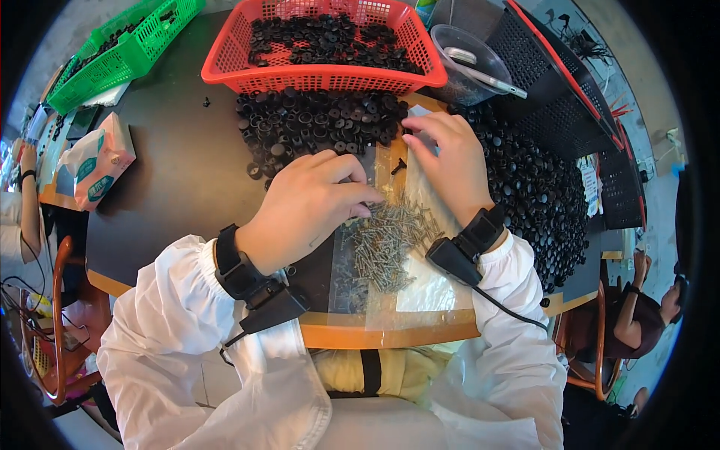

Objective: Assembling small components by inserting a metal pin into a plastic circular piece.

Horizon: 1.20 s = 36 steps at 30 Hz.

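Note:
My left hand (pixel 311 196) is closed, its fingertips pinched together above a pile of small metal screws (pixel 386 251). What it pinches, if anything, is too small to make out. At the edge of a heap of round black plastic caps (pixel 322 120), my right hand (pixel 454 154) has its thumb and forefinger curled toward each other. Something dark shows at those fingertips, but I cannot tell whether it is held or lies behind. Between the hands lies a small black part (pixel 399 166) with a stem. The screws rest on clear plastic sheeting (pixel 352 296) and a white sheet (pixel 427 289).
Beyond the caps stands a red basket (pixel 322 75) of black parts. Another large black heap (pixel 532 191) spreads at right, beside black crates (pixel 547 94) and a clear tub (pixel 461 86). A green basket (pixel 105 79) and a tissue pack (pixel 101 161) are at left. Other people sit on both sides.

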### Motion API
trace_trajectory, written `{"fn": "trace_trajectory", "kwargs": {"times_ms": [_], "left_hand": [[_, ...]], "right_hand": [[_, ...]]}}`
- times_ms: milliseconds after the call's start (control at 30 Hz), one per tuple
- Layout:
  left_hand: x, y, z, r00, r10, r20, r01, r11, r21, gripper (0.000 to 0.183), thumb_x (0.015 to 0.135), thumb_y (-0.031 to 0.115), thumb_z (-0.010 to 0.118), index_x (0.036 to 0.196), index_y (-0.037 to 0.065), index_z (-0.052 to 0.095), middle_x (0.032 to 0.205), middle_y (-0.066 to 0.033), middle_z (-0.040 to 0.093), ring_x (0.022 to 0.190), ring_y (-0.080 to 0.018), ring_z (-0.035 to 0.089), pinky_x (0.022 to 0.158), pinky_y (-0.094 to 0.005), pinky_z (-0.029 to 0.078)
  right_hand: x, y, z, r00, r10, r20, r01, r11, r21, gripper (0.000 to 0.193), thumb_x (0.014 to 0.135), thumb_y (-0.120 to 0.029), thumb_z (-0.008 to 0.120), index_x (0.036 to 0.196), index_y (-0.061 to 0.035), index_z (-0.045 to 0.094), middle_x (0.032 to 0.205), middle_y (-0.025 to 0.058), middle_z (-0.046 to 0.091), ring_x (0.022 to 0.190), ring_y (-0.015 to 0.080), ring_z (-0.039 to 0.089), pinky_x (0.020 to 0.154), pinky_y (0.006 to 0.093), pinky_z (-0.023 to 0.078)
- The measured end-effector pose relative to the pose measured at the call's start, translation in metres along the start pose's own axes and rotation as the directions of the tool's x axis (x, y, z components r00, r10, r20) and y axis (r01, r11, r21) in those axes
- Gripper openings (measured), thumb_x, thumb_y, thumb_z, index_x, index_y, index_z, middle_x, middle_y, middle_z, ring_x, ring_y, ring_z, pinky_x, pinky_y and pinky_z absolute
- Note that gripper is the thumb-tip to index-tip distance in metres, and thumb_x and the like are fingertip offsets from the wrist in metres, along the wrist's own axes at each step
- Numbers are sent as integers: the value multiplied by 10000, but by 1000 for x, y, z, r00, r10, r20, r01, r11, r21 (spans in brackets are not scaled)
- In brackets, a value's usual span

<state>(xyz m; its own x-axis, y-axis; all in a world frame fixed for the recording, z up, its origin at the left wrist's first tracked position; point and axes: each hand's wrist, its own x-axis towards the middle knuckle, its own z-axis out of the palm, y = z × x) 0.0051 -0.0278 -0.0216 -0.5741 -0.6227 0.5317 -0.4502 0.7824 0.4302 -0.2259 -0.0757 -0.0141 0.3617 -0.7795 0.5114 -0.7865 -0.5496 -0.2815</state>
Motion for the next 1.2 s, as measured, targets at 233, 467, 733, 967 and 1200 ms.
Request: {"fn": "trace_trajectory", "kwargs": {"times_ms": [233,467,733,967,1200], "left_hand": [[0,2,3,997,-75,2,75,995,66,210,739,143,748,947,137,719,855,-15,575,784,-223,569,698,-337,488],[2,4,5,997,-69,-18,70,995,65,164,736,133,751,894,133,707,830,-3,585,767,-220,568,671,-338,489],[2,2,4,989,-144,20,144,990,-1,160,736,100,746,860,105,644,814,-20,595,797,-233,566,702,-342,474],[2,3,1,988,-145,47,145,989,9,180,733,82,742,869,93,624,843,-34,596,814,-249,566,717,-349,472],[5,4,3,987,-151,62,152,988,-3,206,734,72,746,918,90,654,874,-49,592,847,-265,577,748,-351,482]], "right_hand": [[-12,-19,-25,972,228,66,-237,936,260,176,821,-103,683,994,-75,673,937,83,671,839,240,649,750,315,508],[-36,-34,-41,973,138,183,-193,926,326,216,779,-9,708,988,-53,685,932,68,660,774,182,644,699,271,511],[-40,-45,-30,938,141,316,-273,863,426,237,775,-58,744,1002,-46,677,918,75,653,750,172,636,679,271,515],[-43,-43,-25,954,173,246,-270,855,443,242,762,-59,758,981,-35,658,930,80,666,746,172,647,695,273,525],[-41,-41,-29,956,165,242,-258,868,425,272,740,-93,786,980,-42,669,864,72,663,708,162,637,653,268,517]]}}
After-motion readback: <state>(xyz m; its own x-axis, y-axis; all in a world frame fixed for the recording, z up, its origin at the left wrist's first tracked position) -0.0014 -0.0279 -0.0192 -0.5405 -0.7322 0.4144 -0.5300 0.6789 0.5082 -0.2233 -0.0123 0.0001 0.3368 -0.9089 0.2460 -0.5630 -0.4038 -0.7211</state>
